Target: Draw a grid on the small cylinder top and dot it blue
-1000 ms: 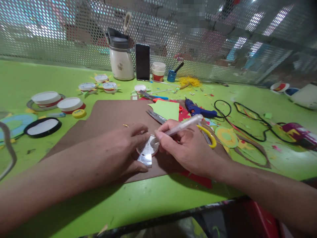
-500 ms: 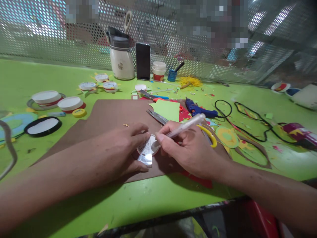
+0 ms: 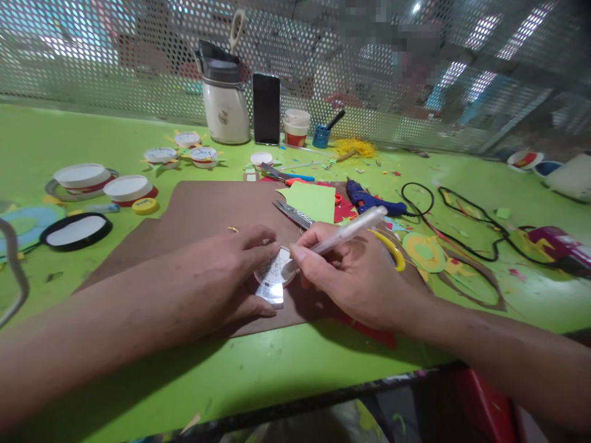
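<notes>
A clear plastic protractor lies over a small white round disc. The fingers and thumb of my left hand are closed around its left side and press it down. In the pinch of my right hand is a whitish pen, its tip lowered to the disc beside the protractor's right edge. Fingers partly cover the disc. Both hands rest over a brown board. Close behind the right hand lie scissors with yellow handles, partly hidden by it.
A pale green paper and a blue glue gun lie beyond my hands. White lids stand at left. Behind them are a white jug, a phone and a blue paint pot. A black cord winds across the right.
The view has shifted slightly. Both hands keep nearly the same place on the protractor and pen; the pen's upper end leans a little further right.
</notes>
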Action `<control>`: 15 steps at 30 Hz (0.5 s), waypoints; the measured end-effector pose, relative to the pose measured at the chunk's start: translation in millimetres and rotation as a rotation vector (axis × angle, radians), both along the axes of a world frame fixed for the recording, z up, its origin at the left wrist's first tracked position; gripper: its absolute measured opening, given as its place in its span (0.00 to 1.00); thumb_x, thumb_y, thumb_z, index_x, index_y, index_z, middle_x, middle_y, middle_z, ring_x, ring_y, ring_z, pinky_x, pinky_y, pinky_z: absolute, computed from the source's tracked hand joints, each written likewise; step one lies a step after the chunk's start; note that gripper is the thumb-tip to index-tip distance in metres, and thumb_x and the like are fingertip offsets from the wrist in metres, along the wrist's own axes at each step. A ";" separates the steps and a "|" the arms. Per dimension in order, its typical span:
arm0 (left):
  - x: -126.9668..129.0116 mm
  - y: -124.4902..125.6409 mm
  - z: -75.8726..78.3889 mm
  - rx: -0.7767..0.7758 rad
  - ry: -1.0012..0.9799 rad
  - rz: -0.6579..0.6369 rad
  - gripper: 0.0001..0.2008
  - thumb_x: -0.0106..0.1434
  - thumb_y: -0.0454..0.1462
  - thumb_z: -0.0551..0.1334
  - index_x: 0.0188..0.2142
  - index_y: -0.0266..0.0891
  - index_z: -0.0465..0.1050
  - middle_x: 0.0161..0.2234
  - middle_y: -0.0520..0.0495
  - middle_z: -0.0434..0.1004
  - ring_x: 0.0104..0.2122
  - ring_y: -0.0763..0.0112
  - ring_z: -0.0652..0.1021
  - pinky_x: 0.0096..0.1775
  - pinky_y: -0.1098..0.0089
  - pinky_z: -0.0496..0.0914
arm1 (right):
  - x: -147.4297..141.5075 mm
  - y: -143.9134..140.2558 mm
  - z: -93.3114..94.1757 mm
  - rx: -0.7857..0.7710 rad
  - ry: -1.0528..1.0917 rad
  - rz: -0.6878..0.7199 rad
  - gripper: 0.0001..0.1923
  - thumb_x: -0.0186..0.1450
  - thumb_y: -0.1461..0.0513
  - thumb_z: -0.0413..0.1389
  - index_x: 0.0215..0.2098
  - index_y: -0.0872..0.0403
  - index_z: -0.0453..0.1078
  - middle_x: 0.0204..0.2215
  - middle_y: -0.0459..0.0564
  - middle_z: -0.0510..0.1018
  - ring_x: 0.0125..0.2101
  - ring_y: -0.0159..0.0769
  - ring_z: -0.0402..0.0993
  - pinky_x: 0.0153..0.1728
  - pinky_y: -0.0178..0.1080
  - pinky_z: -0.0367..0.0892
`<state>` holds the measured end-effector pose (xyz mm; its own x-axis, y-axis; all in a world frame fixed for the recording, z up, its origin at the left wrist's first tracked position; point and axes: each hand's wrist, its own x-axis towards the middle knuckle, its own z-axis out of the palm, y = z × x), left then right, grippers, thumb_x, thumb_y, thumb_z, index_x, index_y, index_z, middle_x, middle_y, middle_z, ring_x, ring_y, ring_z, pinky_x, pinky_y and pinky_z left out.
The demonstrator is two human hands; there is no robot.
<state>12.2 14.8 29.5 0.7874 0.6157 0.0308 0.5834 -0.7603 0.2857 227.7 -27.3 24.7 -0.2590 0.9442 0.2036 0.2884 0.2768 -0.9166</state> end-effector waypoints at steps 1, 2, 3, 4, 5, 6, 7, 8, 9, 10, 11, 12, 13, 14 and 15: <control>-0.8 -0.2 0.6 -0.013 0.015 -0.007 0.14 0.66 0.41 0.67 0.49 0.39 0.81 0.49 0.38 0.80 0.41 0.50 0.84 0.47 0.51 0.79 | 0.2 -0.2 0.3 -0.004 -0.001 -0.003 0.12 0.71 0.63 0.58 0.28 0.51 0.68 0.20 0.38 0.74 0.19 0.26 0.66 0.22 0.32 0.63; -1.3 -0.6 1.3 -0.025 0.032 -0.016 0.14 0.67 0.41 0.66 0.50 0.39 0.80 0.50 0.37 0.80 0.41 0.50 0.84 0.47 0.51 0.79 | 0.4 -0.3 0.5 -0.009 -0.004 -0.007 0.12 0.70 0.63 0.58 0.28 0.51 0.67 0.20 0.38 0.74 0.19 0.26 0.66 0.22 0.32 0.62; -1.7 -0.9 2.0 -0.030 0.034 -0.018 0.14 0.68 0.42 0.66 0.50 0.40 0.80 0.50 0.37 0.80 0.40 0.50 0.84 0.47 0.51 0.79 | 0.6 -0.4 0.8 -0.011 -0.005 -0.010 0.12 0.70 0.63 0.58 0.28 0.51 0.67 0.20 0.39 0.74 0.19 0.26 0.66 0.22 0.32 0.62; -1.7 -1.2 2.6 -0.030 0.034 -0.018 0.14 0.68 0.43 0.66 0.49 0.40 0.80 0.50 0.37 0.80 0.40 0.50 0.84 0.47 0.51 0.79 | 0.9 -0.4 0.9 -0.014 -0.008 -0.013 0.11 0.70 0.63 0.58 0.28 0.51 0.67 0.20 0.39 0.74 0.19 0.26 0.66 0.22 0.32 0.62; -1.4 -1.5 2.9 -0.024 0.034 -0.015 0.14 0.68 0.43 0.67 0.49 0.39 0.80 0.49 0.37 0.80 0.40 0.50 0.84 0.47 0.51 0.79 | 1.2 -0.4 0.9 -0.016 -0.012 -0.013 0.11 0.70 0.63 0.58 0.28 0.51 0.67 0.20 0.39 0.74 0.19 0.26 0.66 0.22 0.32 0.62; -1.0 -1.5 2.8 -0.018 0.035 -0.011 0.14 0.67 0.42 0.67 0.49 0.39 0.80 0.50 0.37 0.80 0.41 0.50 0.84 0.48 0.51 0.79 | 1.4 -0.5 0.7 -0.015 -0.016 -0.012 0.11 0.70 0.63 0.58 0.29 0.51 0.67 0.20 0.38 0.74 0.19 0.26 0.66 0.22 0.32 0.62; -0.5 -1.4 2.5 -0.013 0.031 -0.009 0.14 0.66 0.42 0.68 0.49 0.40 0.81 0.50 0.37 0.80 0.41 0.49 0.84 0.48 0.51 0.79 | 1.5 -0.5 0.5 -0.008 -0.020 -0.010 0.11 0.70 0.63 0.58 0.29 0.51 0.67 0.20 0.38 0.74 0.19 0.26 0.66 0.22 0.33 0.63; -0.1 -1.1 1.9 -0.013 0.024 -0.010 0.14 0.66 0.42 0.68 0.49 0.40 0.81 0.51 0.37 0.80 0.42 0.49 0.84 0.48 0.52 0.79 | 1.6 -0.6 0.1 -0.001 -0.026 -0.007 0.10 0.70 0.63 0.58 0.29 0.51 0.68 0.20 0.38 0.74 0.18 0.26 0.66 0.22 0.33 0.63; 0.2 -0.6 1.2 -0.016 0.014 -0.012 0.14 0.67 0.42 0.68 0.49 0.41 0.81 0.51 0.37 0.80 0.43 0.49 0.84 0.48 0.52 0.78 | 1.6 -0.6 -0.4 0.011 -0.031 -0.006 0.11 0.70 0.63 0.58 0.29 0.51 0.68 0.20 0.38 0.74 0.18 0.26 0.66 0.22 0.32 0.63; 0.2 -0.1 0.5 -0.023 0.005 -0.015 0.14 0.67 0.43 0.67 0.49 0.41 0.81 0.50 0.37 0.80 0.43 0.49 0.84 0.48 0.53 0.79 | 1.5 -0.7 -0.9 0.021 -0.036 -0.004 0.11 0.71 0.63 0.58 0.29 0.51 0.68 0.20 0.38 0.74 0.18 0.26 0.65 0.22 0.32 0.63; 0.1 0.3 -0.1 -0.029 0.001 -0.017 0.14 0.68 0.44 0.67 0.50 0.41 0.80 0.50 0.37 0.80 0.43 0.49 0.84 0.48 0.53 0.79 | 1.4 -0.7 -1.4 0.031 -0.038 -0.003 0.11 0.71 0.62 0.58 0.29 0.51 0.68 0.20 0.38 0.74 0.18 0.25 0.65 0.22 0.32 0.62; -0.2 0.6 -0.5 -0.032 0.005 -0.019 0.15 0.68 0.44 0.66 0.50 0.41 0.80 0.50 0.37 0.80 0.43 0.49 0.84 0.48 0.52 0.79 | 1.2 -0.8 -1.9 0.036 -0.037 -0.003 0.12 0.71 0.62 0.57 0.29 0.51 0.67 0.20 0.37 0.73 0.18 0.25 0.65 0.22 0.32 0.62; -0.7 0.7 -0.7 -0.032 0.016 -0.019 0.15 0.69 0.44 0.66 0.51 0.40 0.80 0.50 0.36 0.80 0.42 0.49 0.84 0.48 0.51 0.79 | 1.0 -0.8 -2.2 0.039 -0.036 -0.001 0.12 0.71 0.62 0.57 0.29 0.51 0.67 0.20 0.37 0.73 0.17 0.25 0.65 0.22 0.32 0.62; -1.2 0.4 -0.6 -0.028 0.032 -0.018 0.16 0.69 0.44 0.65 0.51 0.39 0.80 0.50 0.36 0.80 0.41 0.49 0.84 0.47 0.50 0.79 | 0.8 -0.8 -2.3 0.040 -0.032 -0.001 0.12 0.72 0.62 0.57 0.29 0.51 0.68 0.20 0.37 0.73 0.17 0.25 0.64 0.22 0.32 0.63; -1.7 -0.1 -0.3 -0.022 0.043 -0.017 0.16 0.68 0.44 0.65 0.52 0.39 0.80 0.51 0.35 0.80 0.41 0.49 0.84 0.46 0.49 0.79 | 0.8 -0.7 -2.1 0.042 -0.030 -0.003 0.12 0.71 0.62 0.57 0.29 0.51 0.68 0.20 0.37 0.73 0.17 0.25 0.64 0.22 0.32 0.63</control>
<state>10.5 14.7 29.2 0.7983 0.6021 -0.0163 0.5821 -0.7644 0.2773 228.5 -28.0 22.6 -0.2624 0.9358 0.2354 0.3167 0.3140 -0.8950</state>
